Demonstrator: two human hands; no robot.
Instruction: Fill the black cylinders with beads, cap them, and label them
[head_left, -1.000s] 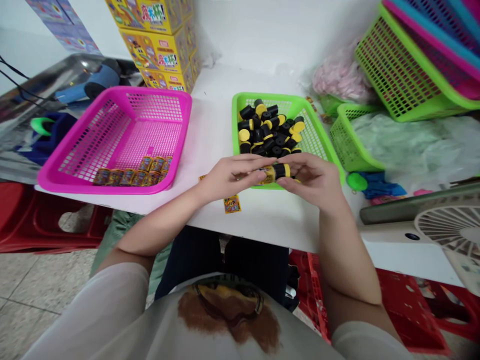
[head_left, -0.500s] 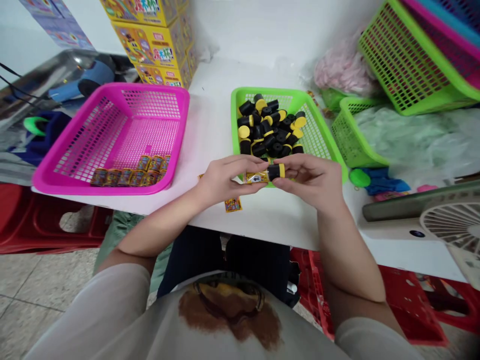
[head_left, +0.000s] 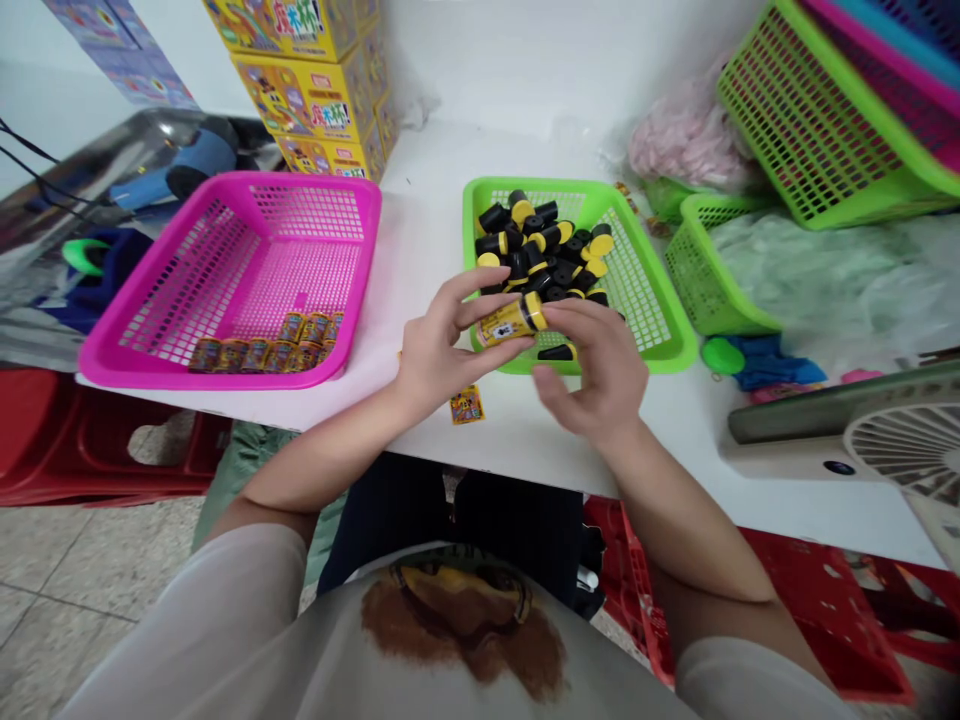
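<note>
My left hand point(head_left: 442, 335) holds a small yellow labelled cup point(head_left: 504, 325) between thumb and fingers, tilted, with its yellow-rimmed black end to the right. My right hand point(head_left: 596, 372) is at that end, fingertips touching the rim, thumb spread away below. Behind my hands, a green basket point(head_left: 667, 300) holds several black cylinders with yellow caps point(head_left: 536, 255). To the left, a pink basket point(head_left: 225, 380) has several labelled cups point(head_left: 281, 355) grouped along its near side. A small printed packet point(head_left: 466, 404) lies on the white table point(head_left: 517, 440) by the front edge.
Yellow boxes point(head_left: 315, 100) are stacked behind the pink basket. A metal tray point(head_left: 142, 130) with a blue tool is at the far left. More green baskets point(head_left: 817, 130), plastic bags point(head_left: 810, 270) and a fan point(head_left: 911, 440) stand at the right.
The black part has gone into the labelled cup, which is now tilted up at its right end. My right hand's thumb has moved away from it, and my left fingers have risen.
</note>
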